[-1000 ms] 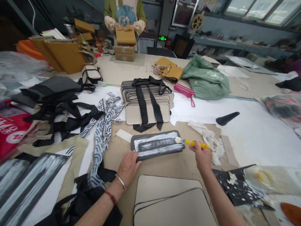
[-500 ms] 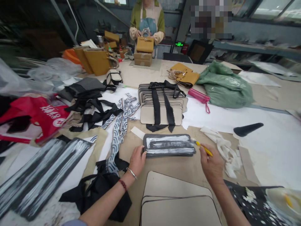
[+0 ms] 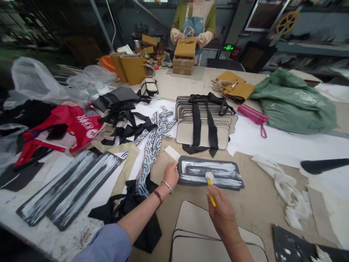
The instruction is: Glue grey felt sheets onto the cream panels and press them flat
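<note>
A dark rectangular panel streaked with white paste lies on brown paper in front of me. At its left end, my left hand is closed on the edge, its fingertips partly hidden. My right hand grips a yellow-handled brush, whose paste-covered bristles rest over the lower middle of the panel. Nearer me, partly behind my right forearm, lie beige panels with dark edges. Two long dark strips, also coated in white streaks, lie side by side to the left.
Beige panels stand stacked behind, with black straps over them. Patterned ribbon, black fabric scraps and a red bag crowd the left. On the right are a white cloth and a green bag. A person handles a tan handbag across the table.
The brush in my right hand has moved left from the panel's right end to its lower middle. My left hand stays at the panel's left edge. The view has shifted left.
</note>
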Available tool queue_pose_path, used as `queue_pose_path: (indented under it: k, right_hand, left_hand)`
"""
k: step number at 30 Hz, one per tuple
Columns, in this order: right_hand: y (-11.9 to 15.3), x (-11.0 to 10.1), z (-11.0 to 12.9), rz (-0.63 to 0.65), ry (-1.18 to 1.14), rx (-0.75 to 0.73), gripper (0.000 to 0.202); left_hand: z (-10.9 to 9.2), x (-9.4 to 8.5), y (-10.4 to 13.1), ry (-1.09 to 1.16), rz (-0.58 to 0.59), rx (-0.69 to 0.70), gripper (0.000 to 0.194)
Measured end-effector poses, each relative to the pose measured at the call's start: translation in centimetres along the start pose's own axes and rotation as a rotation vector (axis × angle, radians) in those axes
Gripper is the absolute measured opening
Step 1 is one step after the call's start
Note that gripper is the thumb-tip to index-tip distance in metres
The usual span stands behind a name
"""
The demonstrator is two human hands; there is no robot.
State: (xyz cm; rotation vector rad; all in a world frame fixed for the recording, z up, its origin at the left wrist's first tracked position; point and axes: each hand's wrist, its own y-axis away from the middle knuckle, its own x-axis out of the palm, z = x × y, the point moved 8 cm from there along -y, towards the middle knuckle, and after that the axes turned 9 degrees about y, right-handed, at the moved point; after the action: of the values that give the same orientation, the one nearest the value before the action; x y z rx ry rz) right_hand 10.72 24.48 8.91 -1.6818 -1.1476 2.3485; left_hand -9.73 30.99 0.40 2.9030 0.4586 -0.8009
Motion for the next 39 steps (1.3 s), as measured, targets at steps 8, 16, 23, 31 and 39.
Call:
queue_pose_path:
  k: [8,16,23,31,39]
  right_hand:
    - [0.5,0.6,1.1,0.041,-0.043,-0.043,0.025]
    - [0.2,0.4,1.4,0.051,-0.061,-0.005,0.025]
    - [0.5,0.1,1.7,0.061,-0.058,0.032,0.026]
    - [-1.0,-2.1,-4.4,-0.047,-0.010,0.076,0.029]
    - [-2.1,0.1,-7.9,0.027,0.081,0.049,0.022]
  left_hand:
    - [-0.7,0.8,-2.4,-0.139,0.088,0.053,0.047]
    - [-3.0,-1.1,-1.3,-0.217,0.054,0.220,0.041]
    - [0.1,0.3,-1.7,0.258,0.200,-0.093,0.019]
    - [-0.5,0.1,-0.7,0.212,0.273,-0.123,0.018]
    - [-0.9,-0.5,-0.3,0.132,0.233,-0.149,0.015]
